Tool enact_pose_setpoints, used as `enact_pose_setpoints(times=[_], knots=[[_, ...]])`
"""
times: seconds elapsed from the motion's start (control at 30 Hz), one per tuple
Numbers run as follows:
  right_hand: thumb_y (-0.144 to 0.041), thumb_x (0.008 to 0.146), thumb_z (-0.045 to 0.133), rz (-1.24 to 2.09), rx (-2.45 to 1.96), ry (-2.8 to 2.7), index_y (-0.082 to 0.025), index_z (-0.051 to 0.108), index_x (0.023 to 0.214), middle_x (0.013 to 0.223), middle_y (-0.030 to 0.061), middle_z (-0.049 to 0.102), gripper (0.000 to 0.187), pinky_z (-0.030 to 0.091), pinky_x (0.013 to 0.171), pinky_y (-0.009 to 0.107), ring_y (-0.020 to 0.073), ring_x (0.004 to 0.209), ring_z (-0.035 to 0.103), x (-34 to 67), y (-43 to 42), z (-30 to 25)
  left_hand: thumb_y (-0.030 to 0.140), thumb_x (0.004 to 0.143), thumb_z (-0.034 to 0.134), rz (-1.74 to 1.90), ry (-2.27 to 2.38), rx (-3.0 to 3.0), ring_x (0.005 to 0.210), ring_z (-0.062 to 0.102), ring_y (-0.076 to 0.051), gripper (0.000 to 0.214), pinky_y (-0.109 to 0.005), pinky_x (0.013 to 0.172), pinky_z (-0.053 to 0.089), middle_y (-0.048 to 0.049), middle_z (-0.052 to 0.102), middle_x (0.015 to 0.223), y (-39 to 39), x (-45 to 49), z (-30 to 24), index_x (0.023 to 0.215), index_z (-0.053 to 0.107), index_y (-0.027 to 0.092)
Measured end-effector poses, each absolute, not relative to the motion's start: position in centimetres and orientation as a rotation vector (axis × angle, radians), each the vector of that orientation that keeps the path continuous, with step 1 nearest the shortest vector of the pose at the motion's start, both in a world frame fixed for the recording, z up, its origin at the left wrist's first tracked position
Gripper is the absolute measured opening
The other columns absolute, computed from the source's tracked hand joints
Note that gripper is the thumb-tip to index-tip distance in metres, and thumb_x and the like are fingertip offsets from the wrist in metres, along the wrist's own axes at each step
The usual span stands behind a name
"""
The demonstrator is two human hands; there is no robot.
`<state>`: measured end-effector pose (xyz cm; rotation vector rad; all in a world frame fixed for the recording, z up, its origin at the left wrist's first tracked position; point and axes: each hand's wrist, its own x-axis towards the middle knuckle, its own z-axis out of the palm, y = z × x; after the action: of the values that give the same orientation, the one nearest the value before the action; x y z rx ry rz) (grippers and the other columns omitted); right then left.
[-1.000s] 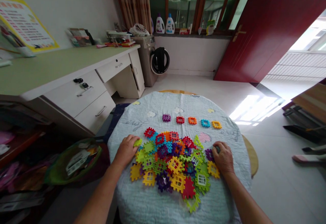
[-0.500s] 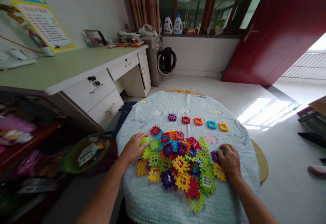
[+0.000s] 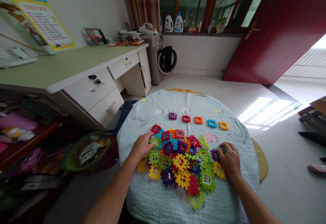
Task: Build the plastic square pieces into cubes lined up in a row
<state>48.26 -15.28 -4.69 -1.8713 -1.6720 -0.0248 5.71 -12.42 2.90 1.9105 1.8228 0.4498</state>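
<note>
Row: purple piece (image 3: 172,115), red piece (image 3: 183,119), orange piece (image 3: 196,119), blue piece (image 3: 209,123) and yellow piece (image 3: 221,126), already set out singly, just below and right of frame centre.
Heap (image 3: 180,156): loose, overlapping, colours mixed, lower centre; by far the larger share, seemingly unsorted.
Left hand (image 3: 143,146): at a light-green piece (image 3: 155,140), heap's left edge; unable to tell whether gripping.
Right hand (image 3: 230,158): lower right, fingers curled around a small dark thing (image 3: 223,150), mostly hidden.

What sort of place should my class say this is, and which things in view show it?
Probably a room in a home, perhaps doubling as a laundry area: a washing machine stands at the end of a desk, and handled white bottles stand on the windowsill.
</note>
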Motion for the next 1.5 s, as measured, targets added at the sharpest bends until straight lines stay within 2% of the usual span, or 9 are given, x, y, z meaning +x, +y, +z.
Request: enact_pose_setpoints(times=[0.17,0.3,0.47,0.57,0.7,0.83,0.93,1.2,1.5], knots=[[-0.032,0.078,0.05,-0.016,-1.876,-1.666,-0.022,0.06,0.081,0.091,0.0083,0.063,0.014,0.039,0.088,0.04,0.0251,0.089,0.053,48.2,-15.3,-4.6,0.011,0.071,0.065,0.544,1.765,1.877,0.088,0.063,-0.018,0.031,-0.029,0.084,0.047,-0.0032,0.069,0.095,-12.2,6.3,3.5,0.101,0.064,0.02],[-0.031,0.078,0.05,-0.014,-1.882,-1.669,-0.022,0.06,0.081,0.092,0.0086,0.063,0.014,0.039,0.088,0.039,0.0254,0.09,0.053,48.2,-15.3,-4.5,0.012,0.075,0.059,0.751,1.714,1.935,0.084,0.06,-0.017,0.017,-0.029,0.082,0.047,-0.0013,0.065,0.089,-13.1,6.8,4.8,0.089,0.063,0.021],[-0.032,0.078,0.049,-0.017,-1.881,-1.662,-0.021,0.06,0.081,0.092,0.0086,0.062,0.015,0.039,0.086,0.039,0.0251,0.088,0.053,48.1,-15.3,-4.4,0.011,0.078,0.051,0.869,1.713,2.054,0.093,0.057,-0.02,0.015,-0.033,0.086,0.047,-0.0032,0.062,0.089,-15.3,6.5,4.9,0.083,0.059,0.022],[-0.032,0.078,0.049,-0.017,-1.873,-1.662,-0.022,0.06,0.081,0.091,0.0084,0.062,0.015,0.039,0.087,0.039,0.0251,0.089,0.053,48.1,-15.3,-4.4,0.006,0.073,0.048,0.742,1.719,2.144,0.1,0.055,-0.023,0.025,-0.038,0.095,0.046,-0.0048,0.062,0.095,-16.5,5.7,3.7,0.087,0.061,0.023],[-0.033,0.078,0.049,-0.006,-1.865,-1.662,-0.022,0.059,0.081,0.091,0.0087,0.062,0.015,0.039,0.087,0.04,0.0252,0.089,0.053,48.2,-15.3,-4.6,0.004,0.067,0.046,0.6,1.617,2.201,0.119,0.05,-0.024,0.047,-0.042,0.108,0.04,-0.007,0.058,0.121,-17.6,4.4,2.5,0.106,0.063,0.023],[-0.033,0.079,0.05,0.006,-1.848,-1.665,-0.021,0.059,0.081,0.091,0.009,0.062,0.015,0.039,0.088,0.04,0.0253,0.09,0.053,48.3,-15.2,-4.7,0.01,0.068,0.053,0.552,1.621,2.254,0.135,0.036,-0.029,0.06,-0.049,0.116,0.03,-0.0087,0.047,0.14,-18.6,3.9,3.1,0.126,0.058,0.024],[-0.033,0.079,0.05,0.001,-1.853,-1.664,-0.022,0.059,0.08,0.092,0.0091,0.063,0.015,0.039,0.087,0.04,0.0254,0.09,0.053,48.3,-15.2,-4.7,0.014,0.068,0.061,0.446,1.555,2.34,0.139,0.03,-0.032,0.06,-0.053,0.117,0.026,-0.0063,0.041,0.147,-19.0,4.4,3.9,0.126,0.059,0.03],[-0.032,0.078,0.05,-0.018,-1.876,-1.662,-0.021,0.06,0.081,0.093,0.0091,0.063,0.016,0.039,0.087,0.039,0.0251,0.089,0.053,48.2,-15.3,-4.7,0.008,0.075,0.062,0.17,1.471,2.504,0.133,0.039,-0.03,0.027,-0.051,0.113,0.032,-0.0064,0.057,0.131,-17.4,6.4,4.3,0.091,0.072,0.026],[-0.033,0.077,0.049,-0.007,-1.89,-1.661,-0.021,0.06,0.08,0.092,0.0084,0.063,0.016,0.038,0.088,0.039,0.0247,0.089,0.053,48.2,-15.3,-4.5,0.018,0.076,0.07,0.101,1.406,2.51,0.124,0.047,-0.027,0.042,-0.044,0.11,0.036,-0.0069,0.059,0.127,-16.5,7.0,4.5,0.116,0.062,0.024]])
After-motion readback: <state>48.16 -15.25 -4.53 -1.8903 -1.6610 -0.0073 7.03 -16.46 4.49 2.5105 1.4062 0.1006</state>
